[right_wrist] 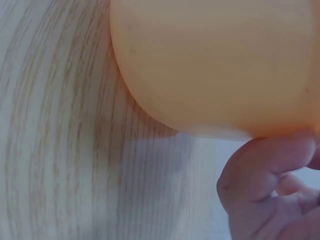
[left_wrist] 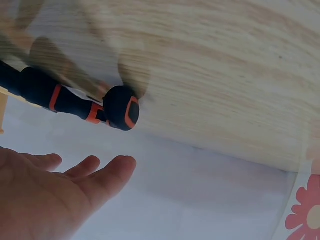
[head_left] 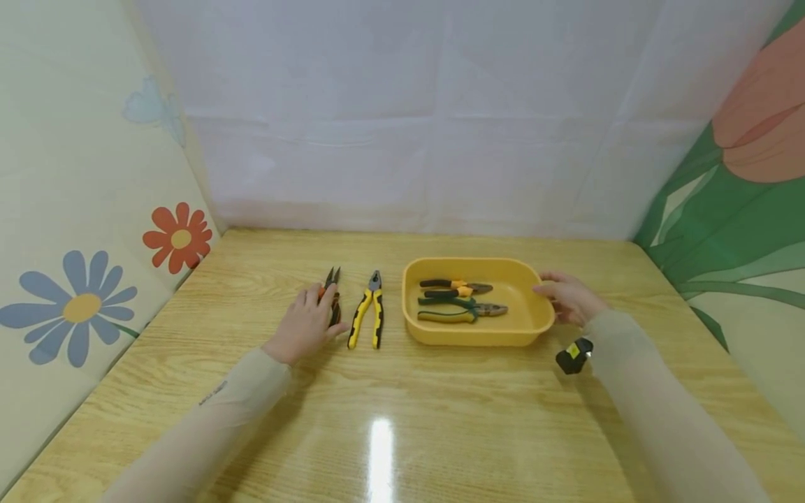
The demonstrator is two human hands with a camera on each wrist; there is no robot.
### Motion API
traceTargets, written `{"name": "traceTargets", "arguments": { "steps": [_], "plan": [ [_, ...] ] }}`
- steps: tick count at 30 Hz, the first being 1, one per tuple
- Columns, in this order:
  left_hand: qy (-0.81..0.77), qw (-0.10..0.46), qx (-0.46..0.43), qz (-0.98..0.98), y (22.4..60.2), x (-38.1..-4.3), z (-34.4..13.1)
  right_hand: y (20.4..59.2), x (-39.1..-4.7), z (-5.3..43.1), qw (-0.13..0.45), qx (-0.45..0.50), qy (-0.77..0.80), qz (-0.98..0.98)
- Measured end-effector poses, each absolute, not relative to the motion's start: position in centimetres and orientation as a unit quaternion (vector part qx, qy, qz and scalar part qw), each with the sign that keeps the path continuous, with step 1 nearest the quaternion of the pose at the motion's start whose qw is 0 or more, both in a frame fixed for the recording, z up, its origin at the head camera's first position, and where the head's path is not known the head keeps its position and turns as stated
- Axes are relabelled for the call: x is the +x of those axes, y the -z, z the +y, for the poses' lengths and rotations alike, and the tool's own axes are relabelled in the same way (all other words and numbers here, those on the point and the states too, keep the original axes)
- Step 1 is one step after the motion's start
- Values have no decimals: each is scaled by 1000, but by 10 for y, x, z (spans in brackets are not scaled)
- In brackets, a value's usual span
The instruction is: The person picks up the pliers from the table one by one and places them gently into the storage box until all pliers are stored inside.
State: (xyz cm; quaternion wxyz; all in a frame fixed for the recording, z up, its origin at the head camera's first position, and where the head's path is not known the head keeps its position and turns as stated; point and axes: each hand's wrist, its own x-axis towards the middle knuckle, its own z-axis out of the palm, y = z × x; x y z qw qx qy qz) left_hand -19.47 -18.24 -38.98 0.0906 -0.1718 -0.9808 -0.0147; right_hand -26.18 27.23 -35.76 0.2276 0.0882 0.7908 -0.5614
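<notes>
Head view: my left hand (head_left: pixel 305 325) — loosely extended, empty — is near pointed pliers (head_left: pixel 332 280); my right hand (head_left: pixel 574 296) pinches the smooth, rounded tray (head_left: pixel 478 338).

Two pliers (head_left: pixel 481 309) in tray (head_left: pixel 478 337), other pliers (head_left: pixel 378 311) left, table (head_left: pixel 465 405) beneath

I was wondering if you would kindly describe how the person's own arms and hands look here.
Both arms wear long, pale beige sleeves reaching the wrists. The left sleeve carries a small dark marking, too small to read; the right sleeve looks plain. The left hand and right hand are bare, with no gloves.
</notes>
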Motion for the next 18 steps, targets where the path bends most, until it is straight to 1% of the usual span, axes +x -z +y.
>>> {"name": "traceTargets", "arguments": {
  "steps": [8,13,18],
  "plan": [
    [24,31,-148,-988,392,-202,-185,357,-261,271,226,88,562,790],
    [47,-23,-133,-990,395,-209,-186,357,-260,271,225,92,563,790],
    [91,-89,-109,-986,395,-216,-185,357,-261,272,226,87,560,792]
  ]
}}
